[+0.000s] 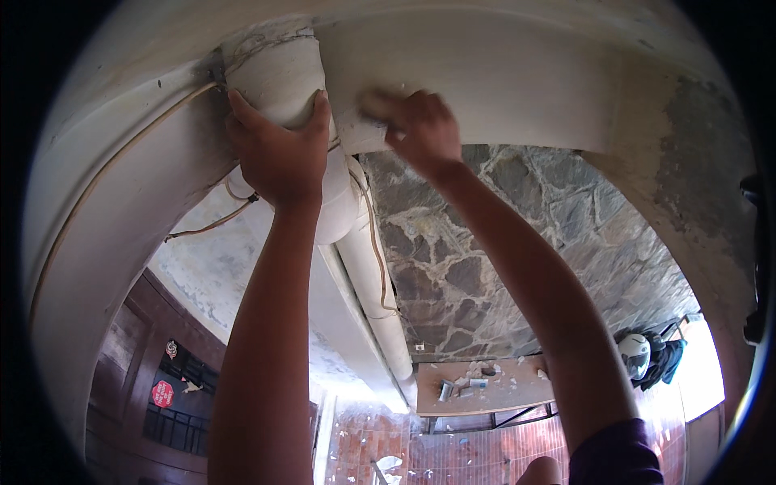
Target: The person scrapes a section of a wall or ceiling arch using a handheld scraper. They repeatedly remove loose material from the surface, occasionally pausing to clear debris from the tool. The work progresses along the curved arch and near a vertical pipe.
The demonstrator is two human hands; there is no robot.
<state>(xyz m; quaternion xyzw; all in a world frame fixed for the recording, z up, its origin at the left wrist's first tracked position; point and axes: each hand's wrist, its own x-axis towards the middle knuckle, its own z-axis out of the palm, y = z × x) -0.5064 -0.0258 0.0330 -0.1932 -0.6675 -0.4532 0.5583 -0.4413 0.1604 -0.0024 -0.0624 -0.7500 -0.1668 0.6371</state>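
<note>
Overhead, my left hand is clasped around a thick off-white pipe, with the thumb on one side and the fingers on the other. Beside it, my right hand grips a brown, block-like hand tool close to the pale plastered beam. Motion blurs the tool, so its exact kind does not show. Both arms reach up from the lower edge, the right one with a dark sleeve.
A tan cable runs along the left wall. Below, a wooden bench holds metal cylinders and pale flakes. Behind it rises a stone wall. A white helmet sits at right; a dark door stands at left. Debris litters the tiled floor.
</note>
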